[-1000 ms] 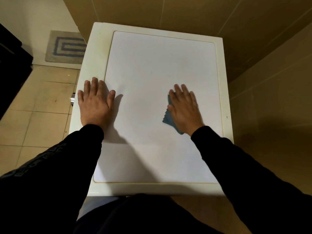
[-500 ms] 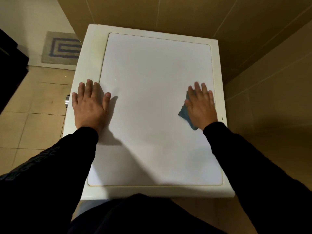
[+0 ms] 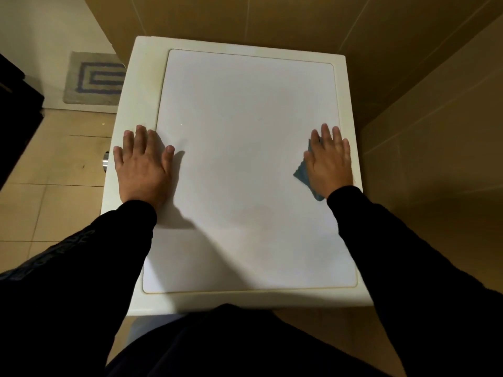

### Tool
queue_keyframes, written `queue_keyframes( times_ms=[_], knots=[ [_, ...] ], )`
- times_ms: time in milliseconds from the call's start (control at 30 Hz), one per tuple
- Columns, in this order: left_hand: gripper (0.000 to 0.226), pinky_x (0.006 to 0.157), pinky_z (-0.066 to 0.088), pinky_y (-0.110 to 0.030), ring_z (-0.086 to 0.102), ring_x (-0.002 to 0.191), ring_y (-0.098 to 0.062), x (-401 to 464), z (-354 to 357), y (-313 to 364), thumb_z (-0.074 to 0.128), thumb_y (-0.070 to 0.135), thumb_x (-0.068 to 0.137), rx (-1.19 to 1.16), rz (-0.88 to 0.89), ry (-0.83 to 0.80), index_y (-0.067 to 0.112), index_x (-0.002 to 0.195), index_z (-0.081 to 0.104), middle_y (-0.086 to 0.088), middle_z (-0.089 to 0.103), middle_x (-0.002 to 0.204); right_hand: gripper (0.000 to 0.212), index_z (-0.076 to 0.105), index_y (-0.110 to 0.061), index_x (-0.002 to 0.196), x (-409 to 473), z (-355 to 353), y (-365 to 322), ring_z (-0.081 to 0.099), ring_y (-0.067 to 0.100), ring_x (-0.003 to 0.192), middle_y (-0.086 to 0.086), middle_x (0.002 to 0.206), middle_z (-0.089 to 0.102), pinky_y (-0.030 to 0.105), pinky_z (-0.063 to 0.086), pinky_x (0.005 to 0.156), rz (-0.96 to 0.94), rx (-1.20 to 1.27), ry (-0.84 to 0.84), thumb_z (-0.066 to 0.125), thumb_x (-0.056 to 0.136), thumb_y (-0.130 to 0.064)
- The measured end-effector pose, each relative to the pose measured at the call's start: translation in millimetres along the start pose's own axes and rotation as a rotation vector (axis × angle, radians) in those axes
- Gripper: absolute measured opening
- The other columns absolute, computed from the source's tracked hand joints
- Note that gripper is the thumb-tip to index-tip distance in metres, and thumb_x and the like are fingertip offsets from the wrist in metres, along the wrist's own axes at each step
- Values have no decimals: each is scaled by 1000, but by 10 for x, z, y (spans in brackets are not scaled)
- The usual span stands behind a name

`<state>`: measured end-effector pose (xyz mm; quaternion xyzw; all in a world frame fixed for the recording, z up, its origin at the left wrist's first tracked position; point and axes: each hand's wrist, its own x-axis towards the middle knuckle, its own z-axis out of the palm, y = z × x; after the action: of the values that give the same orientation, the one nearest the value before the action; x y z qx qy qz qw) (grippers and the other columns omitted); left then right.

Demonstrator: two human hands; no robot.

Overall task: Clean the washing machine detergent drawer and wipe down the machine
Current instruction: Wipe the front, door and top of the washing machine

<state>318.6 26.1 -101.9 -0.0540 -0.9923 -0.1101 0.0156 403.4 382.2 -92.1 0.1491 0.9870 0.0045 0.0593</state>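
Beige wall tiles (image 3: 299, 20) are enclosing the white washing machine top (image 3: 245, 164) at its far and right edges. A blue cloth (image 3: 304, 174) is being pressed flat near the right edge by the right hand (image 3: 330, 161), fingers extended. At the left edge, the top is being touched by the left hand (image 3: 143, 164), fingers straight and spread, nothing grasped. A grey mat (image 3: 94, 78) is lying on the floor beyond the far-left corner.

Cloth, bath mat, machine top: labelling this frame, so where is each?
cloth (image 3: 301, 174), head view, blue corner left of the right hand.
bath mat (image 3: 94, 77), head view, striped middle.
machine top (image 3: 245, 148), head view, bare white panel.
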Motion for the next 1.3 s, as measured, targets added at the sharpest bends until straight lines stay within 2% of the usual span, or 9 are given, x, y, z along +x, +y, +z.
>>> queue_keyframes(
  times_ms=[100, 233, 367, 467, 600, 767, 900, 1067, 1300],
  knots=[
    [59, 117, 15, -56, 16, 147, -38, 10, 4, -3, 26, 47, 103, 9, 36, -29, 9, 148, 36, -17, 25, 158, 54, 26, -11, 152, -52, 21, -241, 10, 32, 150, 12, 161, 19, 48, 12, 120, 11, 19, 19, 28, 104, -35],
    [65, 110, 26, -59, 26, 140, -44, 19, -16, 25, 20, 53, 101, 9, 117, -60, 7, 142, 41, -23, 32, 152, 56, 32, -10, 150, -421, -7, 23, 16, 32, 149, 13, 160, 24, 47, 16, 118, -217, 15, -47, 26, 101, -36],
    [75, 111, 27, -56, 29, 140, -45, -83, -21, 407, 18, 56, 97, -31, 240, -114, 4, 143, 43, -25, 35, 151, 54, 30, -11, 151, -113, -34, 298, 13, 33, 149, 13, 161, 21, 50, 13, 119, -33, -24, -15, 26, 103, -36],
    [74, 112, 25, -55, 28, 142, -42, -235, 69, 913, 22, 57, 95, -102, 375, -161, 5, 144, 43, -22, 35, 153, 55, 25, -12, 152, -7, -23, -9, 8, 33, 150, 12, 162, 16, 50, 11, 120, 50, -18, 3, 28, 104, -36],
    [71, 116, 21, -52, 25, 145, -38, -335, 168, 1359, 23, 57, 97, -144, 512, -190, 9, 147, 40, -19, 32, 155, 54, 28, -13, 151, -391, 6, -55, 10, 31, 150, 10, 161, 19, 48, 13, 120, -169, -20, -56, 28, 103, -36],
    [62, 115, 20, -49, 22, 144, -35, -421, 267, 1374, 28, 61, 99, -24, 543, -175, 17, 139, 41, -12, 31, 154, 54, 28, -18, 153, -236, -32, 524, 8, 31, 150, 10, 162, 17, 50, 9, 120, 5, -36, -60, 25, 104, -40],
    [61, 115, 20, -50, 21, 144, -35, -417, 247, 1414, 28, 62, 98, -14, 530, -172, 17, 137, 42, -11, 30, 155, 56, 21, -19, 155, -3, -13, 270, 1, 32, 150, 10, 163, 11, 49, 6, 121, 172, -4, -25, 26, 104, -41],
    [60, 115, 20, -49, 21, 144, -34, -408, 238, 1405, 28, 61, 98, -38, 525, -169, 18, 137, 42, -11, 31, 154, 55, 30, -16, 151, -504, 31, 227, 10, 30, 150, 10, 161, 20, 48, 12, 120, -8, 24, -53, 23, 102, -40],
    [59, 116, 19, -49, 21, 144, -32, -432, 239, 1417, 29, 62, 97, -60, 505, -164, 19, 134, 43, -9, 31, 154, 56, 21, -16, 155, -173, 55, 542, 7, 31, 150, 11, 163, 13, 45, 7, 122, 233, 144, -36, 27, 104, -39]
  ],
)
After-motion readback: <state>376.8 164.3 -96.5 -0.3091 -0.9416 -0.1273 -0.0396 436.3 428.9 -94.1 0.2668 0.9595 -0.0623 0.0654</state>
